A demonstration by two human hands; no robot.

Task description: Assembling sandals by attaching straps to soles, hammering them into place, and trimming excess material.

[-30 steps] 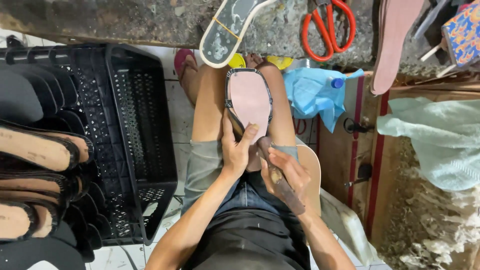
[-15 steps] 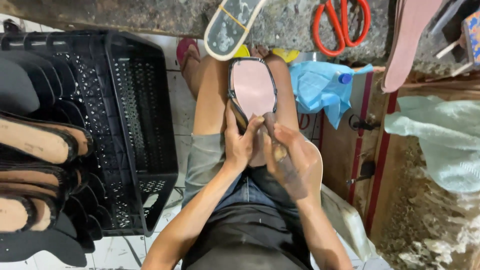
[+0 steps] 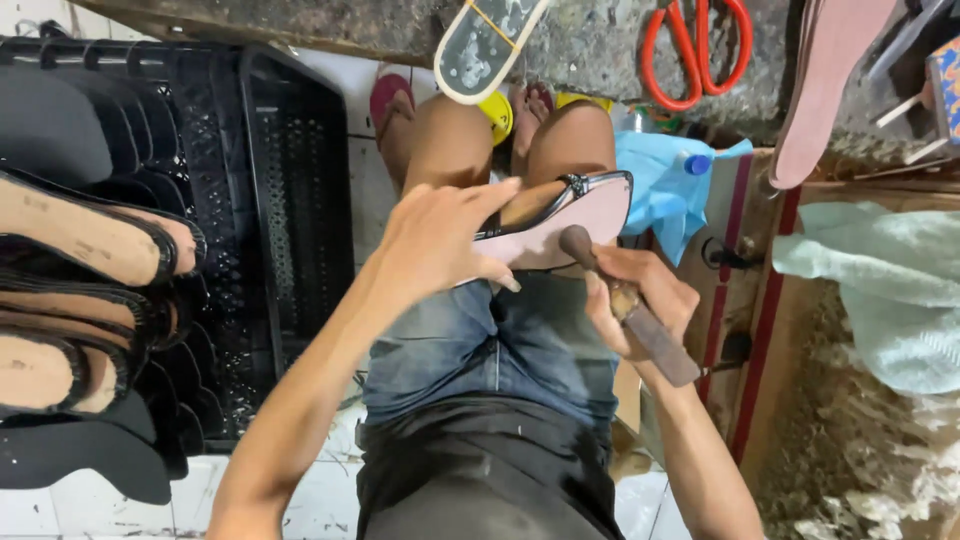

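My left hand grips a pink-soled sandal with a black strap edge, holding it on its side across my lap. My right hand is closed around the handle of a small hammer-like tool, whose rounded head touches the pink sole's lower edge. My bare knees and denim shorts lie under both hands.
A black plastic crate at the left holds several tan and black soles. Orange-handled scissors and a sole cutout lie on the stone ledge ahead. A blue plastic bag and pale green cloth are on the right.
The sandal has turned from sole-up and pointing away to lying sideways across my lap. My left hand moved over it, and the tool head now meets the sole's edge.
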